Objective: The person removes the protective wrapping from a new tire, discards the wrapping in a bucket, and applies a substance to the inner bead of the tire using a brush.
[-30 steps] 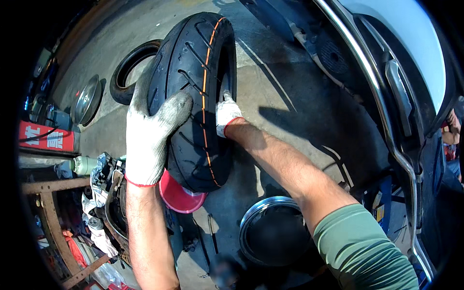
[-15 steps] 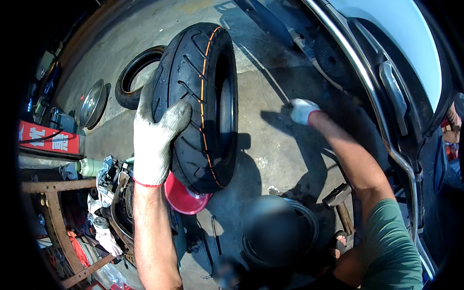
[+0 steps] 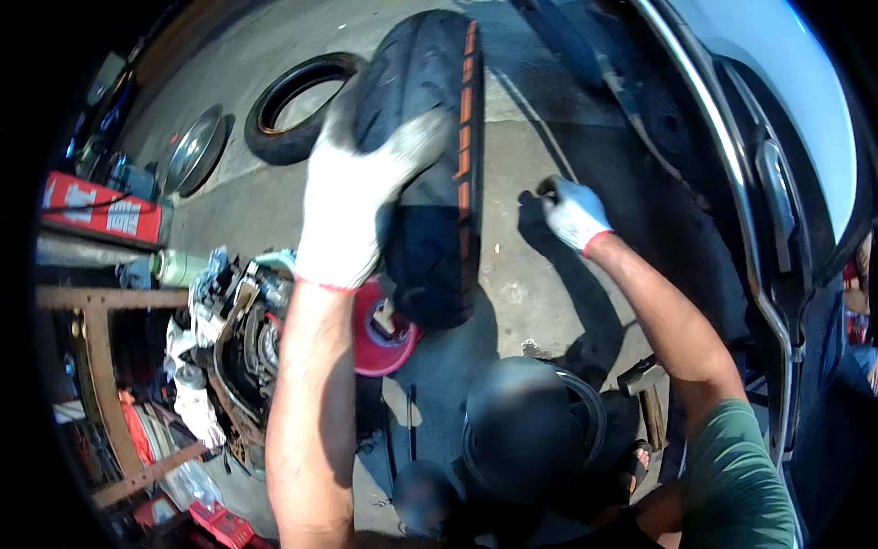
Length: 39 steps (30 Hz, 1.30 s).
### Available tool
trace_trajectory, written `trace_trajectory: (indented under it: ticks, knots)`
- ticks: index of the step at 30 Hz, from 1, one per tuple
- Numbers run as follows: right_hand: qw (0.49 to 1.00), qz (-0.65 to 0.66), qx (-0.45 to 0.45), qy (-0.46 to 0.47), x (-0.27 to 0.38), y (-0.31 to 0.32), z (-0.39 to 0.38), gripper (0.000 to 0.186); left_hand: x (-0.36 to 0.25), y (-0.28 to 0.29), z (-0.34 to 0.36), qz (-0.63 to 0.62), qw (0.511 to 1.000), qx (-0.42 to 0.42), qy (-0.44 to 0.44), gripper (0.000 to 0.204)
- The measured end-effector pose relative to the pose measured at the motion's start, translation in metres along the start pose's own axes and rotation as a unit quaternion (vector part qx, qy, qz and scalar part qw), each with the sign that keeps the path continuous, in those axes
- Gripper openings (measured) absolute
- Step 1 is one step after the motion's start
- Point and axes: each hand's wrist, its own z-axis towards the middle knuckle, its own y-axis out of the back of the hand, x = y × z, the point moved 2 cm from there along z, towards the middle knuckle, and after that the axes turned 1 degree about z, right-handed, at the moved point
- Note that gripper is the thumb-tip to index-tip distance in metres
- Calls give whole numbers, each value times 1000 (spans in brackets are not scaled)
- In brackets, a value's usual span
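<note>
A black tyre (image 3: 416, 174) with an orange dashed line along its tread stands upright in front of me. My left hand (image 3: 366, 183), in a white knit glove with a red cuff, grips it by the near-left side, thumb laid across the tread. The fingertips are hidden behind the tyre. To its right, my right hand (image 3: 572, 210), gloved the same way, is held apart from the tyre above the floor. Its fingers are curled, and whatever they may hold is not visible.
A second tyre (image 3: 265, 128) and a metal wheel rim (image 3: 195, 151) lie at the far left. Below the standing tyre is a pink basin (image 3: 375, 361). A hammer (image 3: 651, 412) is near my foot. A vehicle with a chrome tube (image 3: 722, 137) lines the right; metal parts (image 3: 242, 339) crowd the left.
The standing tyre has turned so its tread faces me more and its inner opening no longer shows. My left hand has moved right and up with it. The right hand's fingers now show curled.
</note>
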Motion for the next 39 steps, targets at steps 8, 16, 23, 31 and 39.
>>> trace_trajectory:
  ticks: [8,16,23,31,39]
  knots:
    - [873,106,477,11,36,15,-123,28,-15,-40,12,-38,999,-27,9,83]
    - [966,-90,118,210,224,-59,-116,18,7,-28,31,47,986,-163,-1,92]
    - [916,348,102,169,196,-152,-73,36,4,-34,25,2,989,-146,15,83]
    - [928,324,88,159,220,-139,-106,36,3,-34,25,20,995,-96,26,101]
    - [644,738,67,-192,178,-74,-177,18,1,-5,40,-73,996,-1,43,72]
